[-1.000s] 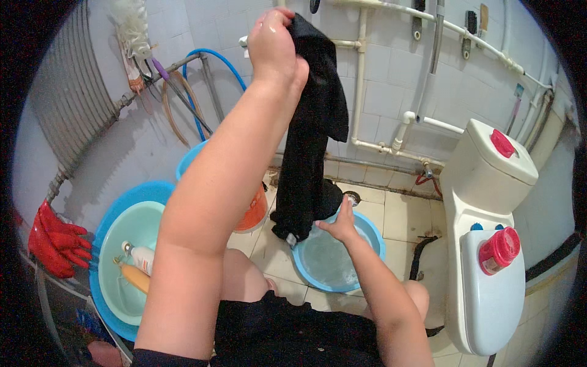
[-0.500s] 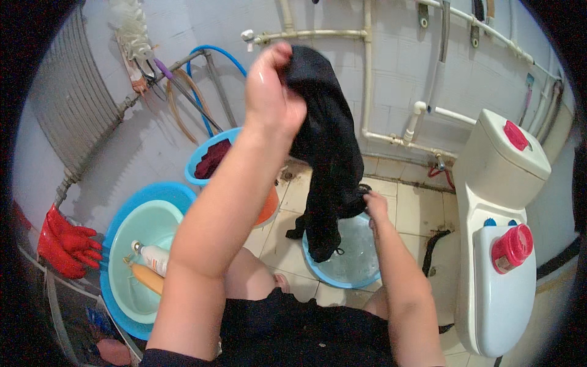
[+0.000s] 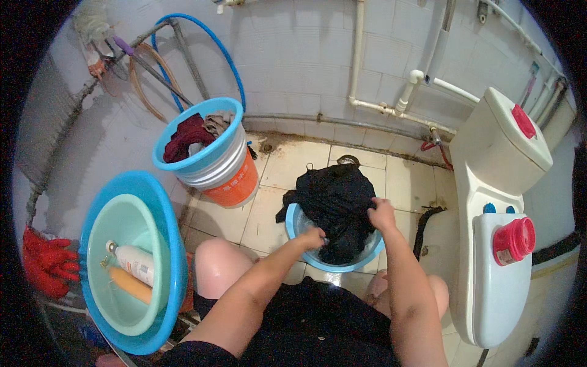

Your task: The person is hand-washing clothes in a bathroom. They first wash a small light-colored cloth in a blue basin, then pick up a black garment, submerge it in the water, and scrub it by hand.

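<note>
- Tiled floor [image 3: 260, 220], twelve o'clock: blue basin [image 3: 333, 268].
- Left hand [image 3: 313, 238] at eight, right hand [image 3: 382, 214] at two, both gripping black garment [image 3: 336, 196].
- Garment only partly in; folds outside at eleven.
- Ten o'clock, beyond: maroon cloth [image 3: 186, 137], untouched, in another basin [image 3: 214, 148].

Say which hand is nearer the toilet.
Right. The right hand grips the right edge of the black cloth, left of the toilet; the left hand is farther left, at the cloth's near side.
</note>
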Demonstrator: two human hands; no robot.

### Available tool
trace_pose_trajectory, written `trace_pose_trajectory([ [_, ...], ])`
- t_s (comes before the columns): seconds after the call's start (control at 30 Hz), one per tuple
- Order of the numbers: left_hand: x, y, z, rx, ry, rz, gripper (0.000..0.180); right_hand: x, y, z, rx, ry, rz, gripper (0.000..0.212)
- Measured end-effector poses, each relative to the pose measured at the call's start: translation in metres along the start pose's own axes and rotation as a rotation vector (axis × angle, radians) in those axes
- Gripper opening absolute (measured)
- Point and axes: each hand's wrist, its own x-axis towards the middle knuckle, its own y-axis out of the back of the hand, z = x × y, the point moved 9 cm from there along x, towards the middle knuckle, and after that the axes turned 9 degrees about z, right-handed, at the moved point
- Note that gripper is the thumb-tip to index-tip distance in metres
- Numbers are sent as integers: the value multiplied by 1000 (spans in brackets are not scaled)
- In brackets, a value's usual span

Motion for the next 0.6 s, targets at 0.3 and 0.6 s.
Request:
trace_pose_trajectory([
  [0.3, 50, 112, -87, -258, 384, 677, 35, -100, -140, -4, -424, -16, -941, 102],
  [0.6, 74, 84, -80, -201, 231, 655, 52, -89, -176, 35, -401, 129, -741, 56],
])
